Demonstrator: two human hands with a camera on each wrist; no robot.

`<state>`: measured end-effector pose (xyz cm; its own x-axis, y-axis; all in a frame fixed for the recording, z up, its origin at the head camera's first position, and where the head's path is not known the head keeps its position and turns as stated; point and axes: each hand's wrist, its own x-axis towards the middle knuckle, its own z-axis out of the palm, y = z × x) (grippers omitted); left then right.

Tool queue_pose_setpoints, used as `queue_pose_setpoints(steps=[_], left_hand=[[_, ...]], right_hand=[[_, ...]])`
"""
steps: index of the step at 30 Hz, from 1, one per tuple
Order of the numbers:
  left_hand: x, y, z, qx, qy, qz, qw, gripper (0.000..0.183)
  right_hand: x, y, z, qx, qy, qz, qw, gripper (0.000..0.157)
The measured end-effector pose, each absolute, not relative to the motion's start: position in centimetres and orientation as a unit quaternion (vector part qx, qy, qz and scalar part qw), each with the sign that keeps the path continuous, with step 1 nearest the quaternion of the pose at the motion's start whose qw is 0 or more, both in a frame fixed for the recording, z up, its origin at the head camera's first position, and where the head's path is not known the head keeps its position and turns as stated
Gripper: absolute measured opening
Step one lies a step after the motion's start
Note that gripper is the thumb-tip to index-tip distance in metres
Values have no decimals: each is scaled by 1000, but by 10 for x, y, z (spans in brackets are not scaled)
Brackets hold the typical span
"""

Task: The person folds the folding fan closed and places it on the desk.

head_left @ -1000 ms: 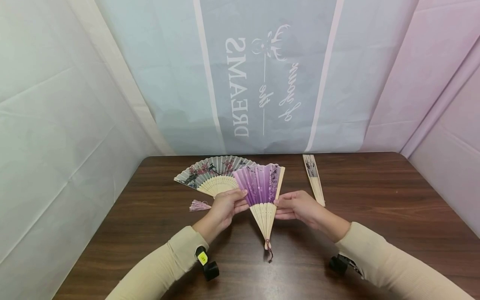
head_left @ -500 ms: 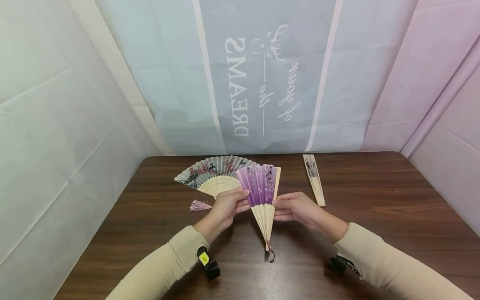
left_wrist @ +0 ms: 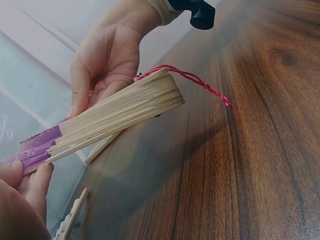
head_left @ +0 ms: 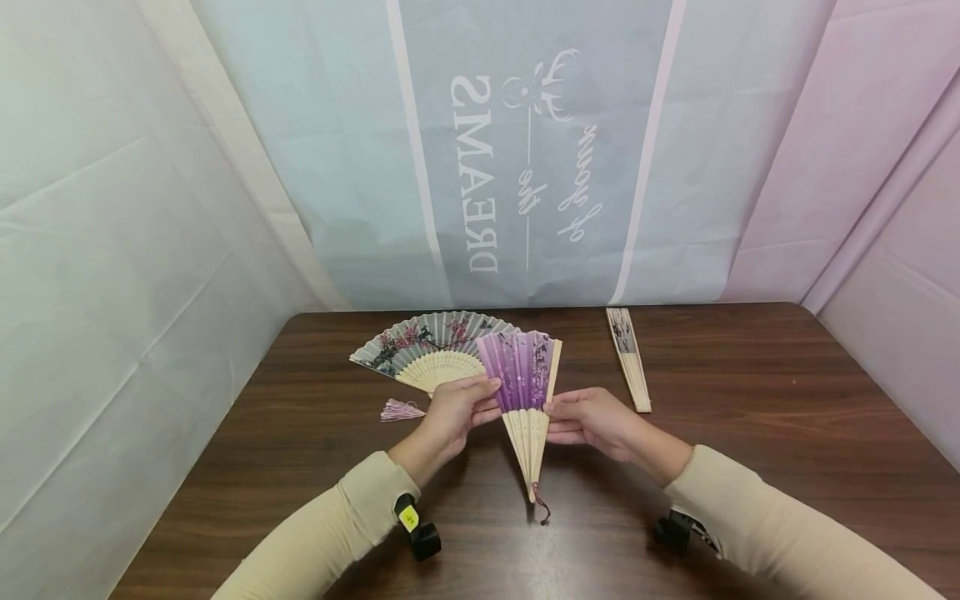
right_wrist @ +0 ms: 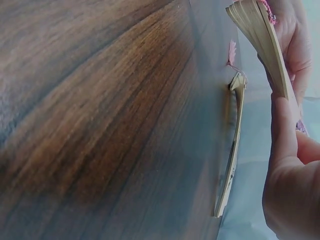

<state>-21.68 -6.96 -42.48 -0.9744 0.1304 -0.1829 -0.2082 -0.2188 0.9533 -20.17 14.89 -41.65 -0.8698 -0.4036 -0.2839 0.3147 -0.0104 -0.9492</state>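
A purple folding fan (head_left: 517,371) with pale slats is held up above the table, partly spread. My left hand (head_left: 452,417) pinches its left edge, thumb on the front. At the opposite edge, my right hand (head_left: 600,425) grips the pale outer slat. The pivot end points toward me, and a dark red cord (head_left: 542,507) dangles from it. In the left wrist view the slats (left_wrist: 125,107) lie stacked close together near the pivot. Behind my left hand, a spread grey fan (head_left: 427,346) with pink blossoms lies on the table, partly covered by the purple fan.
A folded fan (head_left: 628,360) lies at the back right of the brown wooden table (head_left: 750,400). The grey fan's pink tassel (head_left: 401,410) rests left of my left hand. A pale printed cloth (head_left: 540,167) hangs behind the table's back edge, with white cloth at the sides.
The purple fan has narrowed a little as its two edges came closer together. Both hands moved slightly inward with it. The grey fan and the folded fan have stayed put.
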Motion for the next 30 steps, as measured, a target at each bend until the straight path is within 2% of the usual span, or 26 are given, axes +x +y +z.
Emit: queue_pose_setpoints(steps=[18, 30], left_hand=[[-215, -66, -427, -22, 627, 773, 89, 33], [-217, -65, -426, -24, 632, 769, 92, 33]], right_hand=[[-201, 145, -420, -39, 631, -726, 271, 17], [-200, 143, -421, -47, 631, -724, 275, 19]])
